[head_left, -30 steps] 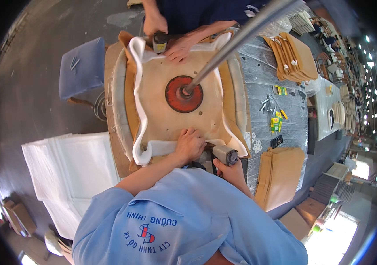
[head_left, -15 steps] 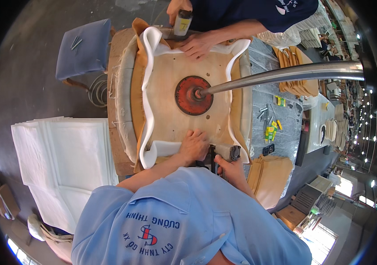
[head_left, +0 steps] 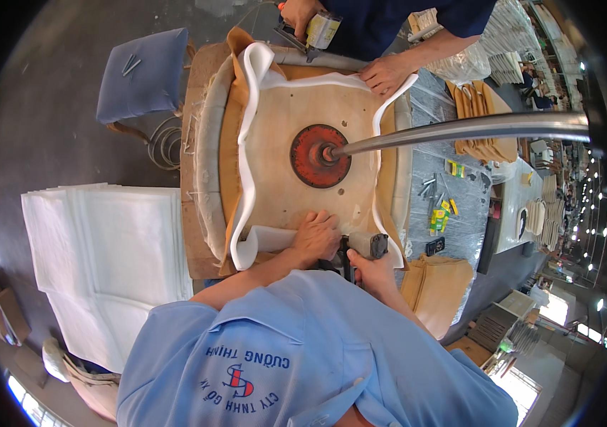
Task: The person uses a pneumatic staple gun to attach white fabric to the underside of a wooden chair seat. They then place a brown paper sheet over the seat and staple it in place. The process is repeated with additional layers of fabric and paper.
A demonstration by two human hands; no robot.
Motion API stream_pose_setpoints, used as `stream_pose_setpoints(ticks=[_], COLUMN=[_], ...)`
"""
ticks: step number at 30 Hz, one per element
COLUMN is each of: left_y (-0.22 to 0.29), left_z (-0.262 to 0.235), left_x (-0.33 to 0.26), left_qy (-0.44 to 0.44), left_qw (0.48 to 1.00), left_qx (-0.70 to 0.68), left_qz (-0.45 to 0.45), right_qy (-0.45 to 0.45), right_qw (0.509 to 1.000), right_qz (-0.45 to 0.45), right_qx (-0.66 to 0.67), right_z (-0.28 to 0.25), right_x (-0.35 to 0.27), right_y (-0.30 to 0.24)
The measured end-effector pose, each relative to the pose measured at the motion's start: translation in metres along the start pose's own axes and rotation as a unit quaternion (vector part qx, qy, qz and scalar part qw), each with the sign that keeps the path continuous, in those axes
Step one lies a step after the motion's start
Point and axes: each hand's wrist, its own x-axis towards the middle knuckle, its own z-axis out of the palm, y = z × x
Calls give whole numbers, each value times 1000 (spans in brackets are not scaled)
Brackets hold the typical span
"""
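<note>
Right grip (head_left: 372, 267) clamps one staple gun (head_left: 368, 245) of two; left grip (head_left: 316, 237), closure unclear, touches one wooden panel (head_left: 271, 181).

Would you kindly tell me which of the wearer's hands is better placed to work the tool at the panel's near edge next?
Probably the right hand, since it grips the grey tool there, while the left hand, without a tool, rests on the wooden panel.
</note>
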Motion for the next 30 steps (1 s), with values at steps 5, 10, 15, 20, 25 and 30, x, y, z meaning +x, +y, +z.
stream_pose_setpoints(ticks=[5, 10, 15, 20, 25, 30], left_y=[6, -3, -28, -35, -51, -61], left_z=[-13, -79, -126, -129, -131, -130], left_x=[-1, -28, -42, -41, -47, -46], left_qy=[-20, -144, -261, -280, -264, -283], left_qw=[1000, 986, 959, 952, 961, 956], left_qx=[9, 77, 112, 122, 68, 32], left_qz=[-3, -21, -1, 18, 51, 66], right_qy=[7, 11, 27, 43, 70, 95], right_qw=[1000, 1000, 998, 998, 997, 994], right_qz=[-16, 9, -58, -30, -16, -31], right_qx=[15, -13, -25, -17, -22, -41], right_z=[3, 0, -3, 4, 18, 20], right_x=[-4, -4, 1, -5, -12, -14], right_y=[-1, -2, 6, -2, 8, 6])
